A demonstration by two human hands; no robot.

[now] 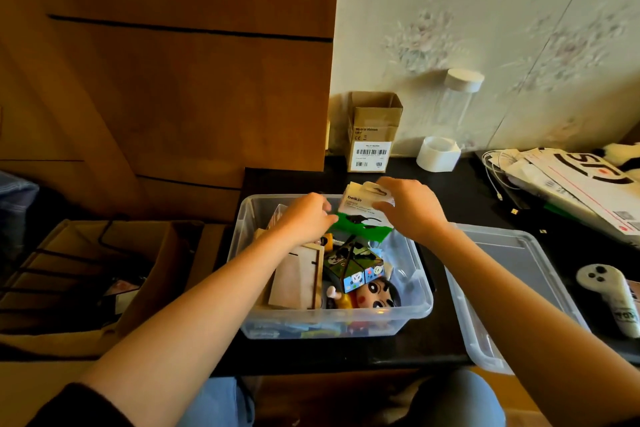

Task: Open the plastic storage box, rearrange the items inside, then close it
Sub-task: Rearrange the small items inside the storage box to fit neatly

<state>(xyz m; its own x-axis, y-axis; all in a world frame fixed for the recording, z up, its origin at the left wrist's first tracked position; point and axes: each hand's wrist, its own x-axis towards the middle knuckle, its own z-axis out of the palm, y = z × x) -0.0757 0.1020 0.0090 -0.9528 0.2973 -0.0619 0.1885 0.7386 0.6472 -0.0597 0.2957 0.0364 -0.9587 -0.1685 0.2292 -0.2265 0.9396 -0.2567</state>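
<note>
Cardboard bin [104, 270]: on the floor left of the counter [485, 204].
Left hand [304, 218]: inside the storage box [249, 288], fingers curled; what they hold, I cannot tell.
Storage box: open, on the counter's near edge; probably light, slick-walled, best gripped by its rim.
Right hand [412, 208]: fingers pinching a white carton [360, 201] over the far rim; likely light and stiff.
Lid [512, 274]: just beside the box.
Room: floral wallpaper behind.

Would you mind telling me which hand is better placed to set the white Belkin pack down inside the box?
Right: the right hand already grips the pack over the box.
</note>
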